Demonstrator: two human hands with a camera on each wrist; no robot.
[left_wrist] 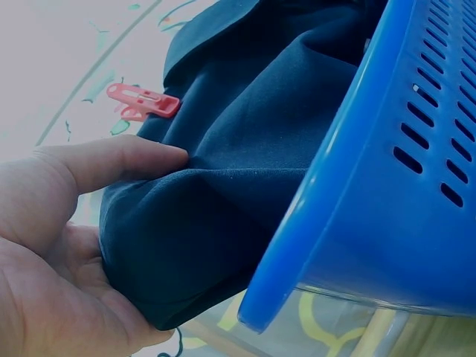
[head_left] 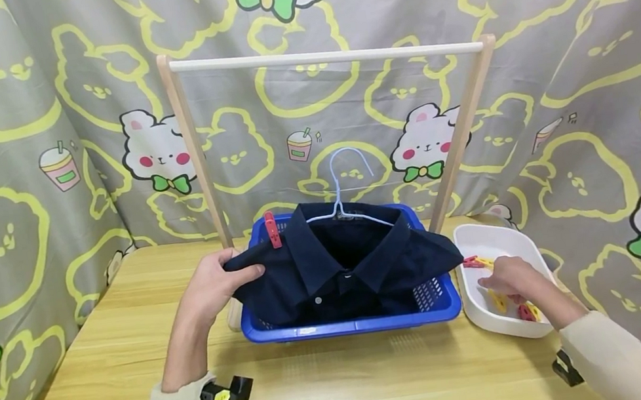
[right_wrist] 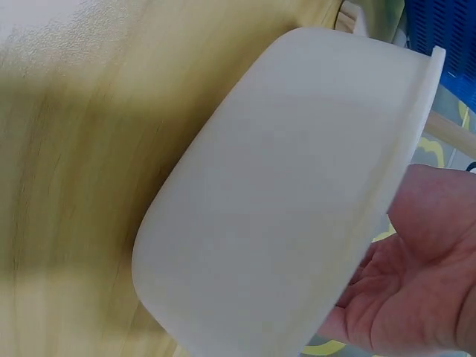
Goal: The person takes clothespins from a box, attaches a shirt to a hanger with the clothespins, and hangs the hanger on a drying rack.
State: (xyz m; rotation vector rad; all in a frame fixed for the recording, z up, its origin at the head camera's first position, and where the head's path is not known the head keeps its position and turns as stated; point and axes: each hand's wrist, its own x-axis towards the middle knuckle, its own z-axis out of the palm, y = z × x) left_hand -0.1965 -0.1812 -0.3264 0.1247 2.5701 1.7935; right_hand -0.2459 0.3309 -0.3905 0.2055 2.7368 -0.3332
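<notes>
A dark navy collared shirt (head_left: pixel 288 283) lies over a blue plastic basket (head_left: pixel 347 327), with a light blue wire hanger (head_left: pixel 337 188) in its neck, hook upward. On the shirt's left shoulder edge sits a red clothespin (head_left: pixel 272 230), also seen in the left wrist view. My left hand (head_left: pixel 217 284) pinches the shirt's left end between thumb and fingers, just outside the clothespin. My right hand (head_left: pixel 510 277) reaches down into a white bin (head_left: pixel 504 326) holding red and yellow clothespins (head_left: pixel 498 302). Its fingertips are partly hidden, and whether they grip a clothespin cannot be seen.
Behind the shirt rises a wooden rack with posts (head_left: pixel 192 148) on either side and a white crossbar (head_left: pixel 322 56). The basket and bin stand on a wood-grain table (head_left: pixel 118 355). A patterned curtain (head_left: pixel 346 111) hangs at the back and sides.
</notes>
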